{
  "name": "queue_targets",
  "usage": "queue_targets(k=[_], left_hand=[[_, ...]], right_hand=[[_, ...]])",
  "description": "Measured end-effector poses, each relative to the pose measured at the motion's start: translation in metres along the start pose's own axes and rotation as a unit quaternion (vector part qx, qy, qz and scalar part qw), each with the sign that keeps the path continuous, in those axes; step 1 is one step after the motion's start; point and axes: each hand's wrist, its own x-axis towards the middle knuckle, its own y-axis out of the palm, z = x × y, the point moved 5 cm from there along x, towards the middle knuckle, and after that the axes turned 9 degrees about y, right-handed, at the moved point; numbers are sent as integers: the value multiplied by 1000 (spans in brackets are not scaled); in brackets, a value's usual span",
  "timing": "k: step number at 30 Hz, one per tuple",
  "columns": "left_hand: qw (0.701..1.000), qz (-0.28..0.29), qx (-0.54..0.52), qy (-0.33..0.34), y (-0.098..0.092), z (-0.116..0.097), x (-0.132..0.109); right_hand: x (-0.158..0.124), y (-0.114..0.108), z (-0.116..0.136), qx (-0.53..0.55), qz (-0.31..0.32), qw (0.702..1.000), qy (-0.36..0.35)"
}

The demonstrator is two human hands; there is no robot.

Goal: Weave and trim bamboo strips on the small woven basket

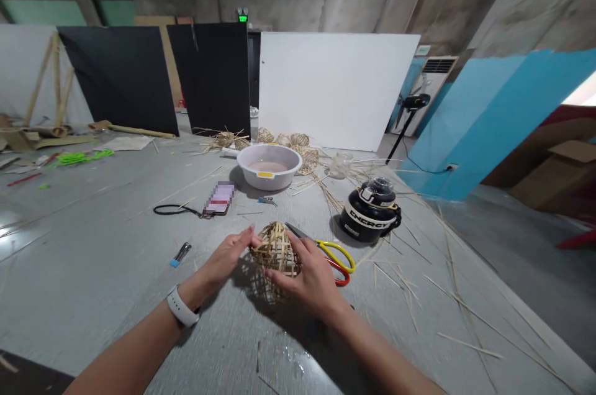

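A small woven bamboo ball (274,250) sits between my two hands, just above the grey floor. My left hand (228,258) pinches its left side with the fingertips closed on the weave; a white watch is on that wrist. My right hand (313,280) wraps round the ball's right and lower side, fingers curled on it. Yellow-handled scissors (336,253) lie right behind my right hand, with a red-handled pair under them.
A black jug (371,216) stands at the right. Behind are a white basin (269,166), several woven balls (298,143), a phone (218,197) with a black cord, and a blue lighter (179,254). Loose bamboo strips (410,286) litter the floor on the right.
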Motion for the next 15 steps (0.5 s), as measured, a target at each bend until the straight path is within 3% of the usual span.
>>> queue_targets(k=[3,10,15], left_hand=[[999,44,3,-12,2,-3,0],[998,58,-4,-14,4,2,-3],[994,101,18,48,9,0,-3]], right_hand=[[2,1,-3,2,11,1000,2],[6,4,-10,53,28,998,27],[7,6,-12,105,49,993,28]])
